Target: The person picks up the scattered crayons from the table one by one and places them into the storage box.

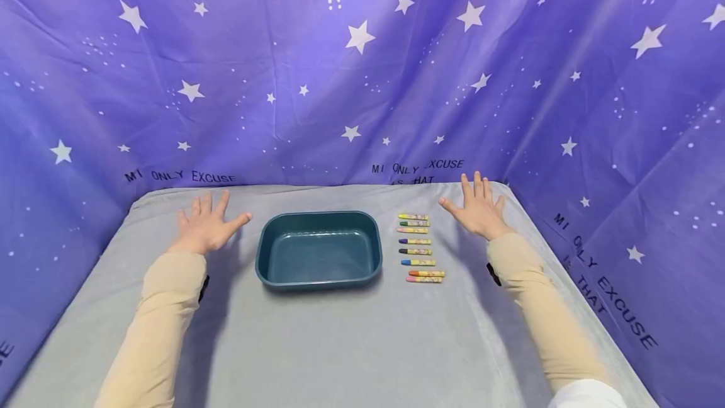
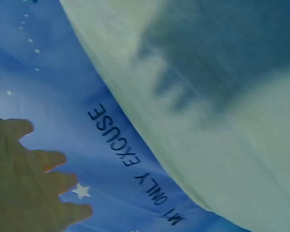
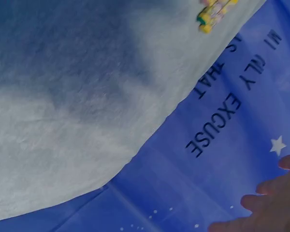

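My left hand [image 1: 205,226] is spread with straight fingers to the left of a dark teal rectangular tub [image 1: 319,284], holding nothing. Nothing lies inside the tub. To its right, several crayons form a column, from a yellow crayon [image 1: 413,216] at the back, past a dark blue crayon [image 1: 415,242] and a blue crayon [image 1: 418,263], to an orange crayon [image 1: 427,274] and a pink crayon [image 1: 425,280] side by side at the front. Right of the crayons, my right hand [image 1: 478,211] is spread too, fingers apart and bare. Both wrist views show fingers [image 2: 53,181] stretched out.
A grey cloth [image 1: 340,345] covers the table. Purple curtains [image 1: 306,62] with white stars and printed words stand behind it and along both sides. Shadows of the arms fall on the cloth.
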`<state>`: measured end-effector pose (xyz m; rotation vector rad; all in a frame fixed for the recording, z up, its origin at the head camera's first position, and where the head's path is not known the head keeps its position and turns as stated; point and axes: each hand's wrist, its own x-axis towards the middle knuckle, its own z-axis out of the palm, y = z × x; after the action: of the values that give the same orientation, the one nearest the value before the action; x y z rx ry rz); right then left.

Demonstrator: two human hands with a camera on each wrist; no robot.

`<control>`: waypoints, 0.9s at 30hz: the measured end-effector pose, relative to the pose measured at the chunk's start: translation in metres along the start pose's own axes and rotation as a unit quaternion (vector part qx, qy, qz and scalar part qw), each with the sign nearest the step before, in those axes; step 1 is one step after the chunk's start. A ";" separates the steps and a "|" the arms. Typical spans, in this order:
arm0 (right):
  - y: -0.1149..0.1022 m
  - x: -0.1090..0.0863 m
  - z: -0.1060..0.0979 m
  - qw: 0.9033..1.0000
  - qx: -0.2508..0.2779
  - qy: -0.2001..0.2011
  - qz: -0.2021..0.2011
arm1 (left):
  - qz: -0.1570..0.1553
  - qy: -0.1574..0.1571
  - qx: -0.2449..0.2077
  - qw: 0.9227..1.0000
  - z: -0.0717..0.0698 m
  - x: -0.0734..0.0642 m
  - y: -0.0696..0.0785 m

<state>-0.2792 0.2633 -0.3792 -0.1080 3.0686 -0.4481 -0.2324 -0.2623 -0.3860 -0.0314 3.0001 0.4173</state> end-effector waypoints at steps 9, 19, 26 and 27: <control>-0.013 -0.016 -0.004 0.992 0.100 0.039 -0.061 | 0.067 0.029 -0.031 0.997 -0.006 -0.012 0.019; -0.027 -0.040 0.001 0.981 0.161 0.060 -0.086 | 0.100 0.110 -0.111 0.983 -0.008 -0.049 0.037; -0.031 -0.054 0.012 0.974 0.199 0.054 -0.091 | 0.079 0.162 -0.190 0.965 0.012 -0.066 0.040; -0.031 -0.056 0.013 0.973 0.205 0.055 -0.094 | 0.078 0.171 -0.207 0.960 0.016 -0.067 0.039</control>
<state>-0.2207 0.2336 -0.3812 -0.3710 3.0024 -1.1194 -0.1653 -0.2198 -0.3831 0.1110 3.1911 1.1621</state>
